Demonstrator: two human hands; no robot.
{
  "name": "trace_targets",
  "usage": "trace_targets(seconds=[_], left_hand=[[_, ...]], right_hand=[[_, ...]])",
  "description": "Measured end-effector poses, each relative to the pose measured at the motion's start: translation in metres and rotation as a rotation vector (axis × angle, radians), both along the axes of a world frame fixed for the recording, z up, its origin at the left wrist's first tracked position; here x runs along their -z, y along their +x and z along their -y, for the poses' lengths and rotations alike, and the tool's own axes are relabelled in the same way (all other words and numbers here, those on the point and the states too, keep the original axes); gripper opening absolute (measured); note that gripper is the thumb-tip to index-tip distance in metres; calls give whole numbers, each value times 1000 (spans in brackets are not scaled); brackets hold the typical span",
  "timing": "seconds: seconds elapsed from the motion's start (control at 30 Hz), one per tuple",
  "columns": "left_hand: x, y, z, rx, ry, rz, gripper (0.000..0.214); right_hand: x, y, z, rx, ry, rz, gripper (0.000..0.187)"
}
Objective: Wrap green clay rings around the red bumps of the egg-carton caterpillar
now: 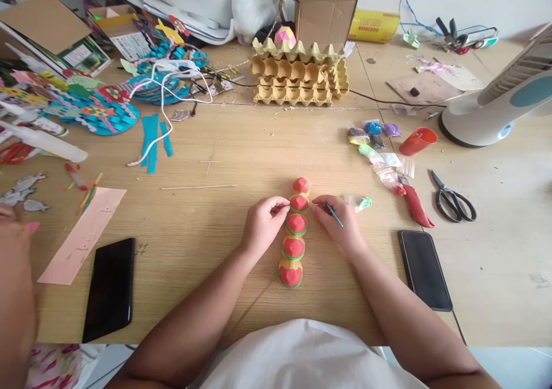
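Observation:
A strip of egg-carton cups (294,246) runs away from me on the table, its cups topped with red clay-like caps. Thin green bands edge the nearer caps; on the farthest cap I see no green. My left hand (266,219) is closed in a pinch at the left edge of the second-farthest cup. On the opposite side, my right hand (338,219) has its thumb and finger together close by the same cup. A thin blue modelling tool (334,215) is tucked in that right hand. What the right fingertips touch is too small to make out.
Right of the strip lie clay packets (374,133), a red cup (418,142), a red-handled knife (416,205), scissors (452,196) and a phone (426,269). Another phone (110,285) and another person's arm (16,285) are at left. Egg cartons (297,93) stand behind.

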State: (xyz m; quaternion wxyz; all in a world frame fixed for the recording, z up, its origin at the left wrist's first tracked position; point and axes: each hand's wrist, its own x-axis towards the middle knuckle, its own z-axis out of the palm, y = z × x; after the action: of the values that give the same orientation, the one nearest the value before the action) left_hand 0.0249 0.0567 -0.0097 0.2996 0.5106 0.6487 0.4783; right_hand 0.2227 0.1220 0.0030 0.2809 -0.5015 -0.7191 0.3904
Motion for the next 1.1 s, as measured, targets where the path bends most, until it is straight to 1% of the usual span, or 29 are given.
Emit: trace_targets(seconds=[0.2, 0.37, 0.43, 0.53, 0.63, 0.73, 0.8, 0.93, 1.0, 1.1], left_hand=[[-2, 0, 0, -2, -10, 7, 9], [-3, -3, 3, 24, -12, -27, 11], [-4, -4, 5, 43, -25, -66, 14], [-7, -3, 7, 70, -56, -132, 17], [-10, -2, 8, 77, -82, -114, 18], [-11, -1, 7, 70, -94, -29, 16], [-10, -1, 6, 58, -82, 34, 14], [-9, -1, 6, 27, -54, 142, 12], [-9, -1, 6, 19, -59, 269, 14], [-13, -1, 6, 10, -100, 577, 23]], right_hand=[[-5, 2, 0, 20, 12, -22, 16], [-9, 1, 9, 31, -114, -65, 11], [-7, -1, 11, 30, -145, -84, 13], [-3, -3, 11, 4, -140, -117, 16], [0, -7, 11, -20, -161, -153, 18], [0, -10, 11, -27, -215, -193, 17], [0, -12, 10, -27, -224, -223, 16], [2, -13, 9, -33, -253, -356, 20], [1, -12, 10, -50, -318, -441, 22], [-4, -11, 11, -77, -431, -540, 25]])
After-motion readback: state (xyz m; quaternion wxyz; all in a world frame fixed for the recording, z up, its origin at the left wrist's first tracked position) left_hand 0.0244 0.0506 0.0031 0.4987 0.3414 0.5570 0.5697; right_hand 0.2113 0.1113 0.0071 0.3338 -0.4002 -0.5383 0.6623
